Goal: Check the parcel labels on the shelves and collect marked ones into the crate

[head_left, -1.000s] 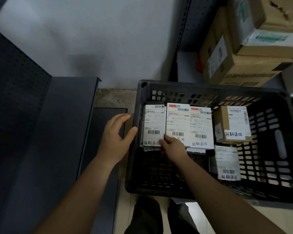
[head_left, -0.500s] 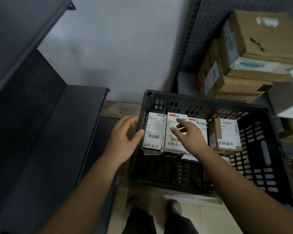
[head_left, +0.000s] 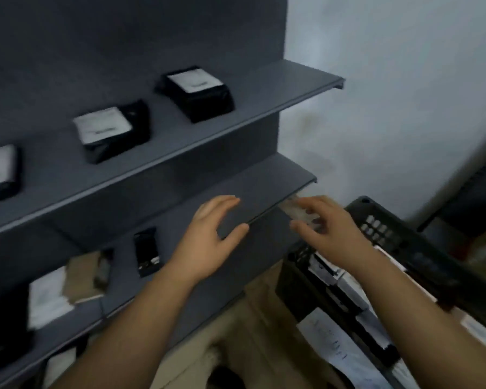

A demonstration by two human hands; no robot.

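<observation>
While both arms reach out over the grey shelving unit (head_left: 141,37), neither hand has hold of anything. The left hand (head_left: 211,237) hovers above the middle shelf (head_left: 253,183), fingers (head_left: 222,202) straight and spread, thumb out toward the shelf's front edge. The right hand (head_left: 331,228) hangs between that shelf's end and the black crate (head_left: 399,242), fingers loosely spread and slightly bent, touching nothing that I can make out. White-labelled parcels (head_left: 345,279) lie inside the crate at lower right. Three black parcels with white labels (head_left: 197,92) sit well apart on the upper shelf (head_left: 275,91); lower down lie a brown box (head_left: 82,276), a white parcel (head_left: 47,299) and a small black packet (head_left: 146,251). Every label is too blurred to read.
</observation>
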